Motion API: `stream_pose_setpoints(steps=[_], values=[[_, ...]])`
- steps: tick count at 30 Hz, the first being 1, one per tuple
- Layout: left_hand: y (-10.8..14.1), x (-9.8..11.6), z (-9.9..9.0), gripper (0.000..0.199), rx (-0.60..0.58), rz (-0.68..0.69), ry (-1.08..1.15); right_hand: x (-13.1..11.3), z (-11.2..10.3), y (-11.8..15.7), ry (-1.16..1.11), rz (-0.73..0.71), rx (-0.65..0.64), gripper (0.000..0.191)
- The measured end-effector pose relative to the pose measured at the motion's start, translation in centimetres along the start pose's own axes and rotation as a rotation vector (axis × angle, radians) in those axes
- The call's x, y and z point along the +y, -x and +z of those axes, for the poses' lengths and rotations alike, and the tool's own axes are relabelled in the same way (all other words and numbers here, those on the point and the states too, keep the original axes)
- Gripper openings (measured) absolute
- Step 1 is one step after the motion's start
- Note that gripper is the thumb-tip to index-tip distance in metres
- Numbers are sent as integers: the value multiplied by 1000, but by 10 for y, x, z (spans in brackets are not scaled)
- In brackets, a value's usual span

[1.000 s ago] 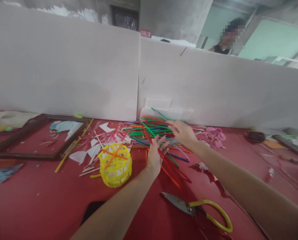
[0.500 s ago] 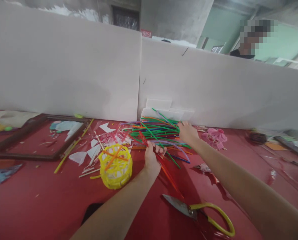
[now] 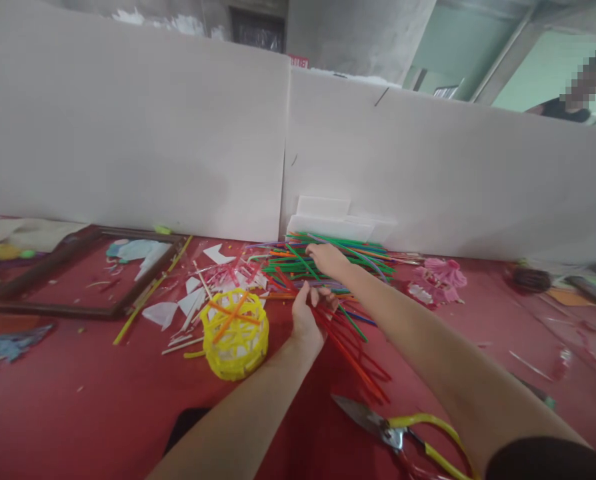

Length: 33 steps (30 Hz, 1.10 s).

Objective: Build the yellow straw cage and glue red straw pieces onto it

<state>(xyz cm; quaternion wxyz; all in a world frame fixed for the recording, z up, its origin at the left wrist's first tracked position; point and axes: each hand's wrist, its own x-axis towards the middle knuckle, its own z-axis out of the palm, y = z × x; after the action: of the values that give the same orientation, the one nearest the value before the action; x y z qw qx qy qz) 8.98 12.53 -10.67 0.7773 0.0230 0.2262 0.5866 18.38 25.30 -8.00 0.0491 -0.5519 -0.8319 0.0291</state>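
Observation:
My left hand point(image 3: 312, 313) is closed around several red pipe cleaners point(image 3: 355, 360), whose ends trail down to the right over the table. Beyond it, my right hand point(image 3: 327, 259) reaches over a pile of mostly green pipe cleaners point(image 3: 353, 250) mixed with orange, blue and purple ones. Its fingers are pressed together at the pile; what they grip is hidden. A yellow openwork basket-like piece point(image 3: 235, 340) with crossed orange strips on top stands left of my left hand. Scissors with yellow handles point(image 3: 393, 430) lie near my right forearm.
White scraps point(image 3: 193, 300) and thin sticks litter the table behind the yellow piece. A brown frame point(image 3: 113, 310) lies left; a pink fuzzy piece point(image 3: 441, 277) lies right. A white partition point(image 3: 178, 133) closes off the back, with a person point(image 3: 563, 110) beyond. A dark object point(image 3: 185, 427) shows beside my left forearm.
My right hand has moved left across the pile, closer to my left hand. More red pipe cleaners show below my left hand, spread wider. The view has shifted slightly.

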Motion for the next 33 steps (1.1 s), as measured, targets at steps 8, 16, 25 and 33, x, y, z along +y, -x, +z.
stream_pose_setpoints(steps=[8, 16, 25, 33], values=[[-4, -4, -4, 35, 63, 49, 16, 8, 7, -4, 41, -25, -31, 33], [-5, -4, -3, 19, 92, 53, 15, 7, 12, -5, 72, -22, 3, 33], [-4, -2, 0, 26, 98, 39, 2, 5, 15, -11, 60, 75, 22, 32], [-4, -2, 0, 24, 104, 39, 7, 13, 14, -12, 16, 43, 4, 34]])
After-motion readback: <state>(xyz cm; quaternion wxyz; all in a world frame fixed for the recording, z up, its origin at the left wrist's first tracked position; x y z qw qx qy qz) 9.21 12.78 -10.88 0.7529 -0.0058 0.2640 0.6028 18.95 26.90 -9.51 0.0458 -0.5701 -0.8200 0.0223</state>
